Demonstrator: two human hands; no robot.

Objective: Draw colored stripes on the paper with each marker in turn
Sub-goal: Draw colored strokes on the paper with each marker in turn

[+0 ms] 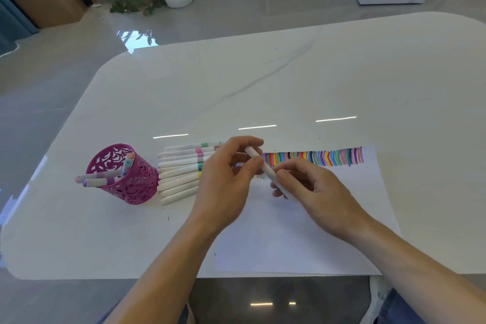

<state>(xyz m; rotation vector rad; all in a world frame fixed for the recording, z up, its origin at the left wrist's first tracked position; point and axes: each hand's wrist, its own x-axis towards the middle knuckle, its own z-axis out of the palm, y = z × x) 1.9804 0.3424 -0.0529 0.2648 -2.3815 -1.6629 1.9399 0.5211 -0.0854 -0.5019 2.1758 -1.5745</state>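
Both hands are on one marker [268, 172], held just above the paper's far-left corner. Smooth white cylindrical barrel. Its long axis runs diagonally, with the far end up-left and the near end down-right toward the person. Can't tell which end is the tip, and no cap is visible.

Left hand [226, 179]: fingers curled, thumb and fingertips pinching the far end. Right hand [315, 192]: fingers curled round the near end, most of it hidden in the grip.

Paper [315, 231]: plain white matte sheet lying flat at the near edge of the counter [289, 73], which is glossy white stone-look with faint grey veining and rounded corners. Stripes [315, 158]: a dense row of short, roughly parallel multicoloured strokes along the paper's far edge.

Loose markers [181, 173]: white barrels with coloured bands, lying side by side left of the paper, their axes roughly left-right and their right ends hidden behind the left hand. Just left of them is the pen cup [123, 176], magenta openwork plastic, round, with a few markers leaning out over its left rim.
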